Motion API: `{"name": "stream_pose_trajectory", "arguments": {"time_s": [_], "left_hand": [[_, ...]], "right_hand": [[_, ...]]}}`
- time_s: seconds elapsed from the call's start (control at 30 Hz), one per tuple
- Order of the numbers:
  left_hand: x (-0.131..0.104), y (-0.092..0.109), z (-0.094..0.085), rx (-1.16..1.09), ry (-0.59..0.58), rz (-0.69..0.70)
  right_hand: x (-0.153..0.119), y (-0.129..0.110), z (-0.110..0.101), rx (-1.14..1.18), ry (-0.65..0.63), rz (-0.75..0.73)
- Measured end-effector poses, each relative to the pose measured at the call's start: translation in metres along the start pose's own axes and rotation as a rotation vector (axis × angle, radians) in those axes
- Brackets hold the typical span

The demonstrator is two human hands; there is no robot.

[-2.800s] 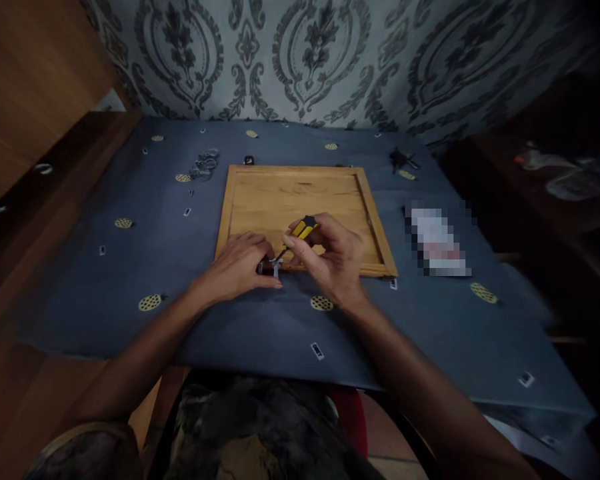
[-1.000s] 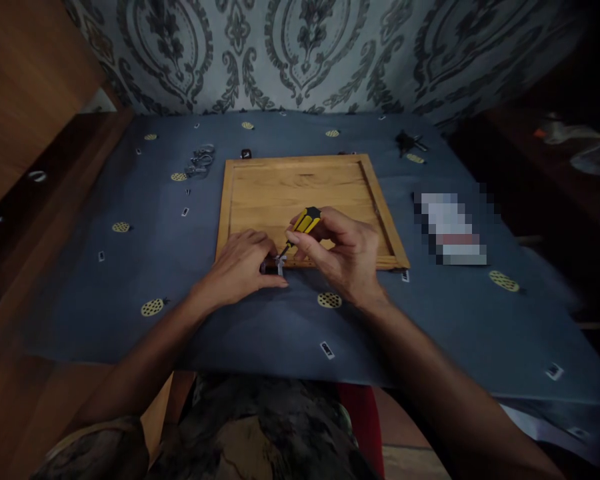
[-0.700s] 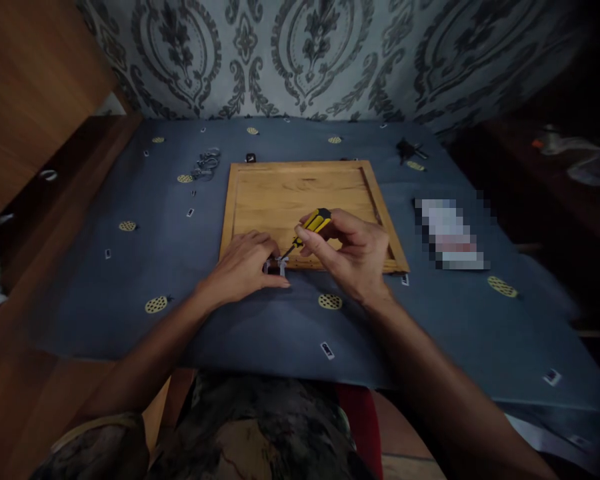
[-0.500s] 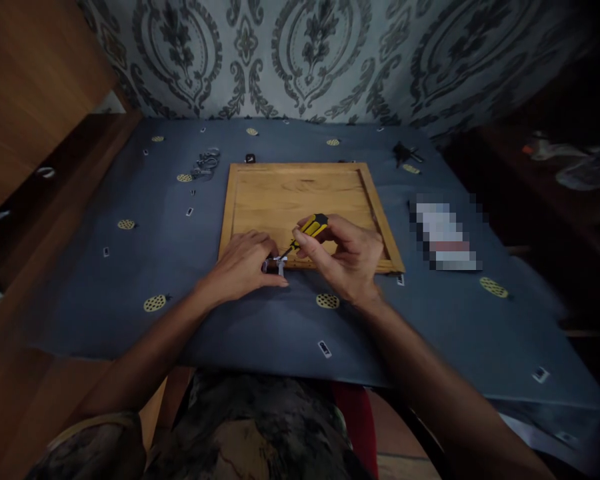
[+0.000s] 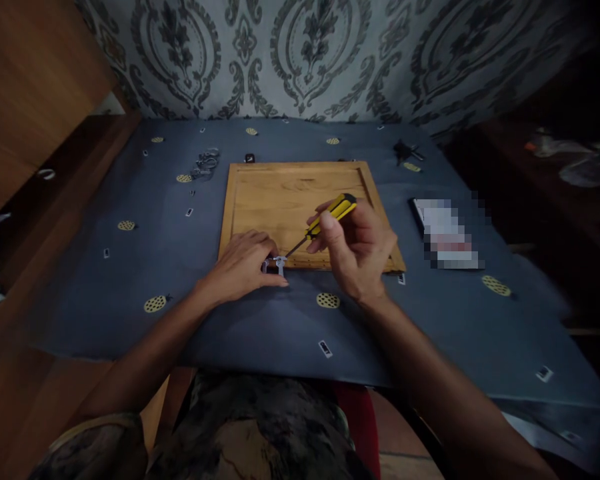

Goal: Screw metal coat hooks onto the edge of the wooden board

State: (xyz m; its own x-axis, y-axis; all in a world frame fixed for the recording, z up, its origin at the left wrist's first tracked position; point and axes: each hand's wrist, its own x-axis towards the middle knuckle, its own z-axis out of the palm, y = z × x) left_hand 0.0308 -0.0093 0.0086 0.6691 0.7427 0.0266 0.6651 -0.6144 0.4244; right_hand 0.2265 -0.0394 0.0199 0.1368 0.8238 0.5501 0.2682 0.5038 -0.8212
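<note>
Right hand [image 5: 363, 250] has its grip wrapped round a yellow-and-black screwdriver [image 5: 333, 215], tip at a small silver metal bracket [image 5: 281, 264] on the near edge of a framed tan wooden panel [image 5: 280, 200]; left hand [image 5: 241, 264] pinches it, probably for steadiness, on a blue patterned surface [image 5: 260, 333]

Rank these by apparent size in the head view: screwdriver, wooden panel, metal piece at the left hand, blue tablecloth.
Blue tablecloth
Wooden panel
Screwdriver, partly hidden by the right hand
Metal piece, partly hidden by the left hand
</note>
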Motion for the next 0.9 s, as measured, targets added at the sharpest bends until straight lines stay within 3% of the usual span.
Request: {"name": "stream_pose_trajectory", "arguments": {"time_s": [0.23,0.43,0.53,0.63,0.73,0.8,0.9], "left_hand": [[0.001,0.003,-0.003,-0.024,-0.028,-0.012],[0.001,0.001,-0.001,-0.019,-0.033,-0.010],[0.000,0.000,0.000,-0.012,-0.017,-0.008],[-0.001,-0.002,0.002,-0.013,-0.003,0.002],[-0.002,-0.004,0.003,-0.024,0.022,0.025],[-0.002,-0.006,0.003,-0.028,0.028,0.035],[-0.002,-0.006,0.003,-0.026,0.014,0.032]], "right_hand": [[-0.003,0.004,0.003,-0.035,-0.062,0.007],[0.024,0.027,-0.016,-0.100,0.120,0.027],[0.053,0.044,-0.028,-0.333,-0.023,-0.030],[0.075,0.055,-0.030,-0.778,-0.195,-0.164],[0.083,0.062,-0.021,-1.094,-0.440,-0.103],[0.082,0.067,-0.016,-1.131,-0.545,-0.062],[0.077,0.072,-0.017,-1.101,-0.570,-0.051]]}}
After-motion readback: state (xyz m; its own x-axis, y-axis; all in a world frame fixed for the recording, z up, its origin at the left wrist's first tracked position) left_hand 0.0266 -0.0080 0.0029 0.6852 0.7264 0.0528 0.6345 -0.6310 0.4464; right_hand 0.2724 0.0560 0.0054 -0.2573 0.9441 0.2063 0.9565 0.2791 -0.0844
